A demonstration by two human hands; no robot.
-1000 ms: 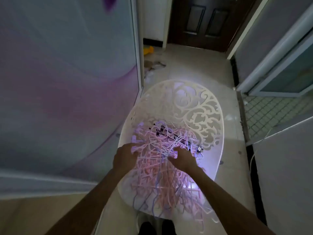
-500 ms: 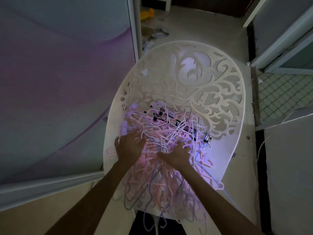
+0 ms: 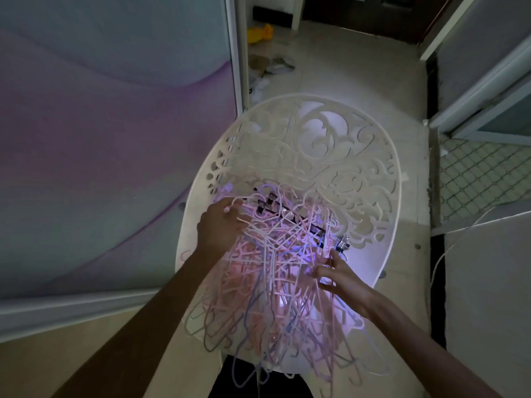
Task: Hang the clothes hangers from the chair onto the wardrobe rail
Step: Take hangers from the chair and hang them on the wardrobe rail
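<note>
A tangled heap of thin pink, white and lilac clothes hangers [image 3: 273, 271] fills the seat of a white chair [image 3: 330, 145] with a cut-out scroll back. Black clip hangers [image 3: 290, 211] lie across the top of the heap. My left hand [image 3: 221, 225] rests on the heap's upper left, fingers curled round a few pink hanger wires. My right hand [image 3: 342, 278] lies at the heap's right side, fingers spread and touching the wires below a metal clip [image 3: 342, 242]. No wardrobe rail is in view.
A wardrobe's purple-and-grey sliding door [image 3: 115, 124] stands close on the left of the chair. Beyond the chair, tiled floor [image 3: 344, 67] runs to a dark door, with a yellow object [image 3: 260, 34] and scraps lying on it. A white panel [image 3: 488, 282] and a mesh grille [image 3: 482, 173] are on the right.
The view has widened again. My left hand moved up to the heap's upper left; my right hand slid from the middle out to the heap's right edge and spread its fingers.
</note>
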